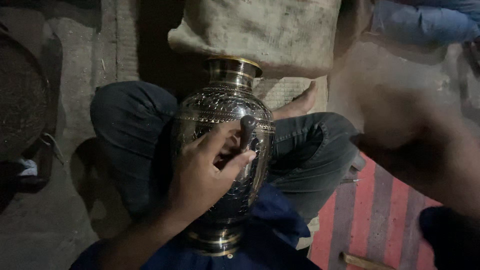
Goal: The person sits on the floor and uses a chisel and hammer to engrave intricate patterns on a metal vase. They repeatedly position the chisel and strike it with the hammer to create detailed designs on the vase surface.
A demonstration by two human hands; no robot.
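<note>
- Dark engraved metal vase with brass bands lies on our lap, much of its surface already patterned.
- Our left hand pinches a small dark punch tool against it.
- Our right hand is blurred; we cannot tell its grip.

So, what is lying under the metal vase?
The metal vase lies across the person's crossed legs in dark trousers and a blue cloth. The left hand rests on top with a small tool. The vase hides its contact underneath.
</note>
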